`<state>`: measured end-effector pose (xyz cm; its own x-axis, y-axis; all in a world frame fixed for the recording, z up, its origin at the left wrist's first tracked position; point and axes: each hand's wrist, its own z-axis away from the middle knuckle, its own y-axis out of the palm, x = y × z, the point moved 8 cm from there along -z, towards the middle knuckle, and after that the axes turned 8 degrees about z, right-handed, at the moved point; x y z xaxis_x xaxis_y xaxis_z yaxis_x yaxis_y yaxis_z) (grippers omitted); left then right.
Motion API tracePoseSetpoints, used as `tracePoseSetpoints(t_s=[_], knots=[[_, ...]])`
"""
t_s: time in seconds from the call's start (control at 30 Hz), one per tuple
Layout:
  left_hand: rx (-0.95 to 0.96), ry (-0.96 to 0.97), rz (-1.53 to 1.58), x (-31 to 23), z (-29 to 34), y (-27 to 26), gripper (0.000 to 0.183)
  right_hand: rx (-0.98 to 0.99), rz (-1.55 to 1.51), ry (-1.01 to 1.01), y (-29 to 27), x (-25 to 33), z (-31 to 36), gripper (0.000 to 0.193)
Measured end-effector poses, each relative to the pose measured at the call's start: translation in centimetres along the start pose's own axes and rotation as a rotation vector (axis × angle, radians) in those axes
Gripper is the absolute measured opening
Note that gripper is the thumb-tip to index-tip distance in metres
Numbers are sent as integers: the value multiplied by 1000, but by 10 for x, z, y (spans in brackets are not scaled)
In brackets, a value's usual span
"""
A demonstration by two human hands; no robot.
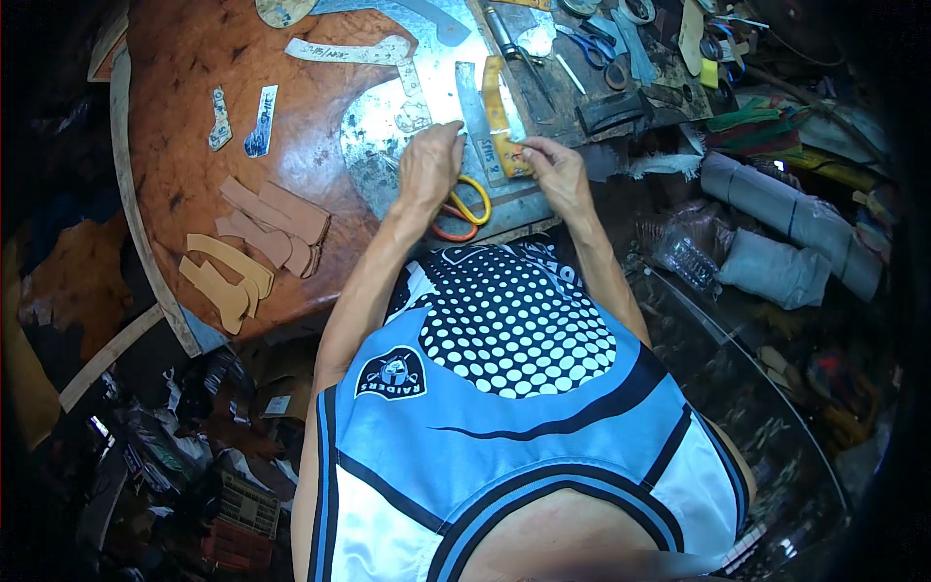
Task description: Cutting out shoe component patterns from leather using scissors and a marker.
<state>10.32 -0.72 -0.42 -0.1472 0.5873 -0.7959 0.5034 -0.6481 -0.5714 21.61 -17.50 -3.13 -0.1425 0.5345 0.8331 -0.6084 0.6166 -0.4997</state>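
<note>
Head view: right hand (562, 177) pinches a flat, narrow mustard strip (497, 109); left hand (429, 167) curled, grip unclear.

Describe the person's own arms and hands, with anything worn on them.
The left forearm and right forearm are bare: the blue and white top is sleeveless, with black and blue edging at the armholes. The left hand and right hand wear no gloves, and no watch or bracelet shows.
</note>
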Motion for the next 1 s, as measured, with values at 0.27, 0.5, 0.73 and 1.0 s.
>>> tracePoseSetpoints(t_s=[0.27, 0.5, 0.73, 1.0], knots=[[18, 71, -35, -11, 23, 27, 29, -14, 759, -245, 28, 39, 20, 47], [25, 42, 111, -6, 16, 28, 29, 119, 808, -98, 22, 34, -14, 51], [98, -363, 488, 20, 17, 33, 39, 171, 608, -74, 10, 25, -39, 39], [-221, -426, 1036, 39, 24, 28, 58, 162, 463, -439, 47, 113, 17, 24]])
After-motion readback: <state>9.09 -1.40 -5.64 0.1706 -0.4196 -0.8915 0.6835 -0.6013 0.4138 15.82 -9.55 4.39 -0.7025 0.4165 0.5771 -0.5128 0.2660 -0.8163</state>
